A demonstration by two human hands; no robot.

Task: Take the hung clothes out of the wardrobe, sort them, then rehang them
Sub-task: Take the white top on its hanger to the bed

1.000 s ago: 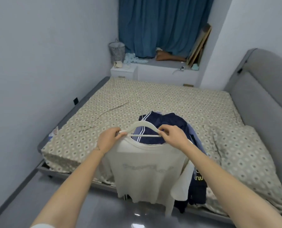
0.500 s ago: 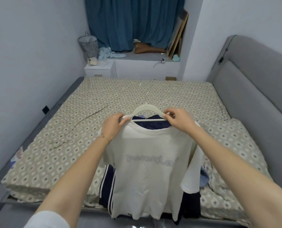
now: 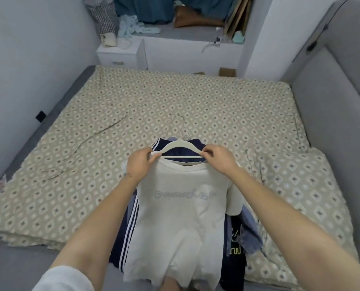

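White hanger (image 3: 181, 146) pinched between both hands.

Bare bedspread (image 3: 196, 97) lies open beyond the clothes pile (image 3: 238, 234); headboard (image 3: 332, 101) blocks right.

I see the T-shirt (image 3: 181, 217) on its hanger (image 3: 175, 146) above the clothes pile (image 3: 120, 244) at the near edge of the bed (image 3: 175, 97). A pillow (image 3: 301, 196) lies in the near right corner; the nightstand (image 3: 120, 53) stands beyond the far left corner.
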